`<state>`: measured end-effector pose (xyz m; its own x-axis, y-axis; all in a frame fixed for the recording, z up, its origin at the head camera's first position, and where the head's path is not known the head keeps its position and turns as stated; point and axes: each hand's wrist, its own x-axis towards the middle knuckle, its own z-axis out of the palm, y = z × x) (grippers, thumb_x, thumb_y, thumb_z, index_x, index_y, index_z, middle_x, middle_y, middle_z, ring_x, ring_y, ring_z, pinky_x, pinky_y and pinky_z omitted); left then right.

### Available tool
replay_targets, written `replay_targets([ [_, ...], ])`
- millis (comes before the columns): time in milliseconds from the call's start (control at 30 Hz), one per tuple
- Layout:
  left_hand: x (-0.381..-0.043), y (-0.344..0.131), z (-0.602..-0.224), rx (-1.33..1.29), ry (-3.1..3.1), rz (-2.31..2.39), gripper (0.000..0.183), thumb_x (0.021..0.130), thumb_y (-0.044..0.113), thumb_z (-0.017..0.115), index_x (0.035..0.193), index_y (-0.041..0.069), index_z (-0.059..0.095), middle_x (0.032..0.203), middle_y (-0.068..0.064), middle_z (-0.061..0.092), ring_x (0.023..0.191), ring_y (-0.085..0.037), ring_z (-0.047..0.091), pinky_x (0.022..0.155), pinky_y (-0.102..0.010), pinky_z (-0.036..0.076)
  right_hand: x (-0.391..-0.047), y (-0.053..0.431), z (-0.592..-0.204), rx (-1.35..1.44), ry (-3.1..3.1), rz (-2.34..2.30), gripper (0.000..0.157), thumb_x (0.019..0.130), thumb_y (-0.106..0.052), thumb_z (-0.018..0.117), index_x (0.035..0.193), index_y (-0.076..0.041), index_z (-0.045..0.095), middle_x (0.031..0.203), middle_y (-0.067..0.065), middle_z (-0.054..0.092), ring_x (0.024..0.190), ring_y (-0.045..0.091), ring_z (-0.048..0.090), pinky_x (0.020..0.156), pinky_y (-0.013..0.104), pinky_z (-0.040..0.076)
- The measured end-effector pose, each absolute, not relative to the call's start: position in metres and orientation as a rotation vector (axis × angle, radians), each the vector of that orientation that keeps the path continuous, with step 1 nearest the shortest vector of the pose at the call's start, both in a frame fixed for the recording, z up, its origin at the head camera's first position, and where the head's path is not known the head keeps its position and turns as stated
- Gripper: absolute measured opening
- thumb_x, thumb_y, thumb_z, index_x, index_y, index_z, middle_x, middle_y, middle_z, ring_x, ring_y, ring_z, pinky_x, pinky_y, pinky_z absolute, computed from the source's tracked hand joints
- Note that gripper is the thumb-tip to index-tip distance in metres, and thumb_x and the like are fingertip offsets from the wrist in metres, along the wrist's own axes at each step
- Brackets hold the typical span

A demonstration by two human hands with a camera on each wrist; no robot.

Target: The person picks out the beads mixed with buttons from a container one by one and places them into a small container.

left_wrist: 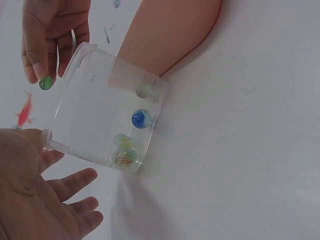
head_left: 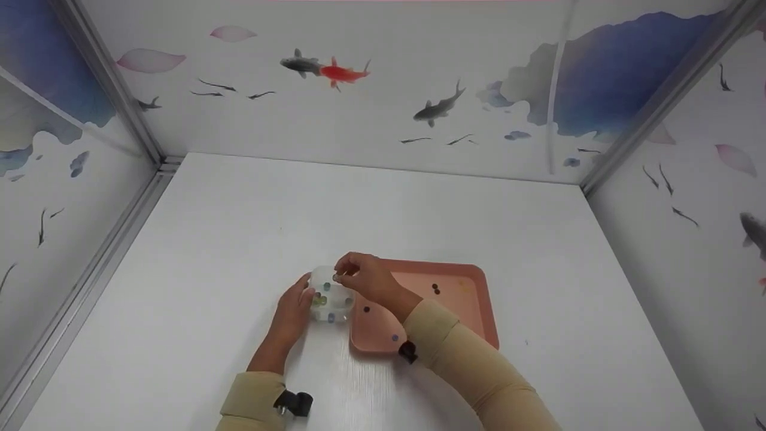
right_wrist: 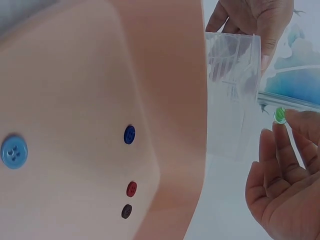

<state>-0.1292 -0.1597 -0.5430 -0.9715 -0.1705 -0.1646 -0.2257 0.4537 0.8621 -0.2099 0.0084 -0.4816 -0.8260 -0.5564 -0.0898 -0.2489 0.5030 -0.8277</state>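
Note:
My right hand (head_left: 368,278) pinches a green marble (left_wrist: 46,83) between thumb and fingertip, just above the mouth of a clear plastic container (head_left: 326,278). The container stands on the white table. Inside it, low down, lie several glass marbles, among them a blue one (left_wrist: 141,119) and a pale one (left_wrist: 143,90). My left hand (head_left: 294,305) holds the container from its left side, thumb at the near wall. In the right wrist view, the left thumb (right_wrist: 268,45) lies along the rim, while other fingers pass behind the wall.
A pink tray (head_left: 488,311) stands directly right of the container, partly under my right forearm. In it lie scattered buttons: a light blue one (right_wrist: 14,151), a dark blue one (right_wrist: 129,134), a red one (right_wrist: 131,189) and a dark brown one (right_wrist: 127,211). Printed panels enclose the table (head_left: 239,209).

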Motion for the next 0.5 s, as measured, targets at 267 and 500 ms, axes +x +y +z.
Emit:
replay_targets([
  [267, -0.1288, -0.161, -0.5427, -0.338, 2.631, 1.603, 0.049, 0.106, 0.023, 0.037, 0.15, 0.002, 0.031, 0.149, -0.022, 0.038, 0.141, -0.039, 0.029, 0.116, -0.053, 0.022, -0.2081, 0.0044, -0.4835, -0.78, 2.443, -1.172, 0.018, 0.092, -0.013, 0.066, 0.107, -0.004, 0.067, 0.098, -0.002, 0.066, 0.095, 0.015, 0.062, 0.081, 0.03, 0.053],
  [500, -0.1289, -0.162, -0.5412, -0.315, 2.623, 1.61, 0.048, 0.106, 0.022, 0.036, 0.149, 0.002, 0.031, 0.148, -0.024, 0.038, 0.14, -0.042, 0.03, 0.115, -0.055, 0.022, -0.207, 0.0037, -0.4867, -0.925, 2.499, -1.085, 0.017, 0.093, -0.01, 0.064, 0.108, -0.004, 0.067, 0.099, 0.003, 0.067, 0.096, 0.018, 0.064, 0.079, 0.03, 0.054],
])
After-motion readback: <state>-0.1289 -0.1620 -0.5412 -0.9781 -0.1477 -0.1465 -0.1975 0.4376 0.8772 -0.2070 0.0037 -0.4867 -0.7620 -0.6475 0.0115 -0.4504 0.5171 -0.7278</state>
